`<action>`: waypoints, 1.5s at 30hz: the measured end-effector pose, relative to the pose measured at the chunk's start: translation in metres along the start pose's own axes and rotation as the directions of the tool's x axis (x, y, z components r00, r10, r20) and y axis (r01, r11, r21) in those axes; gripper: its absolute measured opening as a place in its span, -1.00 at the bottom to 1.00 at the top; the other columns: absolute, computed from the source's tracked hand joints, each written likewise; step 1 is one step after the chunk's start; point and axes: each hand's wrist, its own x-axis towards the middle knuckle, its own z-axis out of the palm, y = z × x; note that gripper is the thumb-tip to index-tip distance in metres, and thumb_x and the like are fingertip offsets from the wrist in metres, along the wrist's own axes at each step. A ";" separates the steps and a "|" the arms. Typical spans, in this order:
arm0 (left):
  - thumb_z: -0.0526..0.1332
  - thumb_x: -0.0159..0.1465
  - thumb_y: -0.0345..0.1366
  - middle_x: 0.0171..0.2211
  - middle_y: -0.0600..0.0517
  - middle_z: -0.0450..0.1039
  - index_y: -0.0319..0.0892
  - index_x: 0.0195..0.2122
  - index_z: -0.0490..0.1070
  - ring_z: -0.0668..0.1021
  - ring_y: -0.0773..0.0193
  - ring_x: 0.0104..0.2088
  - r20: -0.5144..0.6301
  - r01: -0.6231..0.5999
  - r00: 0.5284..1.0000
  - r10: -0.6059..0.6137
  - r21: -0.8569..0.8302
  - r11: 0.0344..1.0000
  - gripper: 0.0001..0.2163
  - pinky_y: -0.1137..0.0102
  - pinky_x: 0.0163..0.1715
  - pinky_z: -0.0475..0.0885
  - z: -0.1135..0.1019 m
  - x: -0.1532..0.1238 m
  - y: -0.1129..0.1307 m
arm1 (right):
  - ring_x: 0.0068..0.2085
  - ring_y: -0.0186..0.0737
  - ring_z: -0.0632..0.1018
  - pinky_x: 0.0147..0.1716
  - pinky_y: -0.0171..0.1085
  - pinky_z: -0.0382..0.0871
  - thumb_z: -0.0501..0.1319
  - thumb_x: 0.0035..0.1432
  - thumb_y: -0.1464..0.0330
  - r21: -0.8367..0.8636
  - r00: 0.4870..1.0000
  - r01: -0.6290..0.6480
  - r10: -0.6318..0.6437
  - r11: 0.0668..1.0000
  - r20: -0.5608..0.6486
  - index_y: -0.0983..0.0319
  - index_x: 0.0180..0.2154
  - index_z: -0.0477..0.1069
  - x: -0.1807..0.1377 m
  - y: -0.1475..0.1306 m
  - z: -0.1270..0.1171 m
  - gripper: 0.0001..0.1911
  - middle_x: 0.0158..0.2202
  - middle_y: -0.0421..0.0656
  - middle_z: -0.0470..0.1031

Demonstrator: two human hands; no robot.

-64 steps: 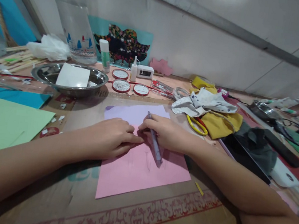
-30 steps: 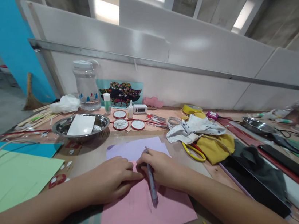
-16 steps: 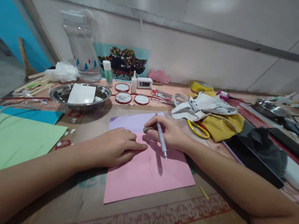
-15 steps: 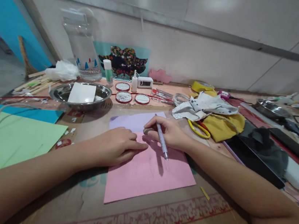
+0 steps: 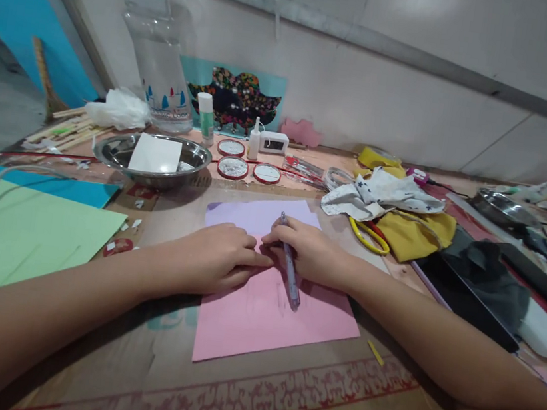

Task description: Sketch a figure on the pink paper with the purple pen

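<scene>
A pink sheet of paper (image 5: pixel 241 335) lies in front of me with faint pencil lines on it, overlapping a lilac sheet (image 5: pixel 253 209) behind. My left hand (image 5: pixel 219 258) rests on the pink sheet, palm down, its index finger stretched towards my right hand. My right hand (image 5: pixel 305 249) is closed, fingertips down on the pink sheet near its upper edge. A pale purple pen (image 5: pixel 291 271) is held in it slantwise, its lower end pointing towards me. The small dark grey piece seen earlier in these fingertips is now hidden.
Left are green paper (image 5: pixel 37 241) and a metal bowl (image 5: pixel 156 176) holding a white card. Behind stand a glue stick (image 5: pixel 205 119), small red-rimmed dishes (image 5: pixel 232 167) and a water bottle (image 5: pixel 163 69). Cloth (image 5: pixel 385 196), yellow-handled scissors (image 5: pixel 370 238) and a black tablet (image 5: pixel 463 297) lie right.
My right hand has shifted slightly and turned, its fingertips now lower on the pink sheet and touching near my left index finger. The pen has swung with it. The camera view has tilted slightly.
</scene>
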 end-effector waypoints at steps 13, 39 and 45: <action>0.09 0.50 -0.33 -0.27 -0.05 0.62 -0.07 0.07 0.61 0.56 0.15 -0.27 -0.015 0.001 1.000 -0.001 0.009 1.000 -0.70 0.30 -0.28 0.34 -0.001 -0.002 0.001 | -0.20 -0.19 0.53 -0.21 -0.26 0.37 0.25 0.31 0.45 0.048 0.999 -0.040 0.038 0.998 0.037 0.22 -0.07 0.54 0.002 -0.003 -0.009 -0.83 -0.17 -0.10 0.53; 0.11 0.40 -0.08 -0.24 -0.14 0.56 -0.21 -0.11 0.48 0.56 0.01 -0.24 -0.094 0.384 0.922 -0.375 0.111 0.917 -0.69 0.18 -0.20 0.40 -0.011 -0.003 -0.008 | -0.26 -0.25 0.59 -0.21 -0.23 0.52 0.16 0.36 -0.11 0.707 0.883 -0.061 0.368 0.704 -0.290 0.18 -0.25 0.37 0.008 0.006 -0.029 -0.52 -0.22 -0.12 0.60; 0.10 0.33 -0.22 -0.46 -0.07 0.52 -0.14 -0.38 0.44 0.54 0.07 -0.39 -0.062 0.368 0.930 -0.363 0.170 0.914 -0.80 0.24 -0.35 0.29 -0.012 -0.001 -0.007 | -0.11 -0.12 0.66 -0.05 -0.08 0.58 0.17 0.29 -0.20 0.952 0.924 -0.214 0.361 0.219 0.124 0.20 -0.14 0.42 0.008 -0.015 0.003 -0.42 -0.15 -0.02 0.64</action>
